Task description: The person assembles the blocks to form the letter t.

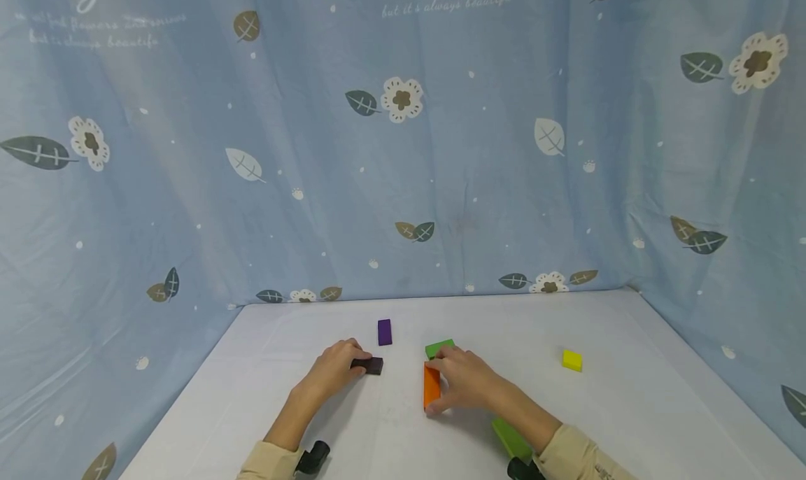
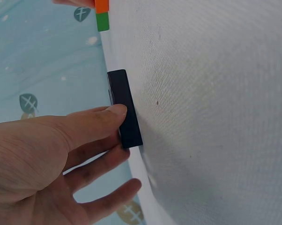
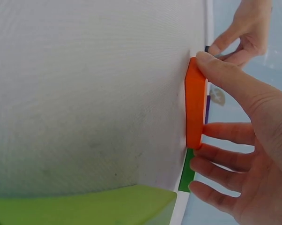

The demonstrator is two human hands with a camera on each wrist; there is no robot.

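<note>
A black block lies on the white table left of centre, and my left hand pinches its left end. The left wrist view shows the thumb of that hand on the face of the black block. My right hand holds an orange block by its two ends; in the right wrist view the thumb is at one end of the orange block and fingertips are at the other. Just behind the orange block lies a green block, partly covered by the right hand.
A purple block lies behind the black one. To the right on the table is a yellow block. A larger light green block sits under the right forearm, partly hidden. A blue patterned curtain hangs around the table.
</note>
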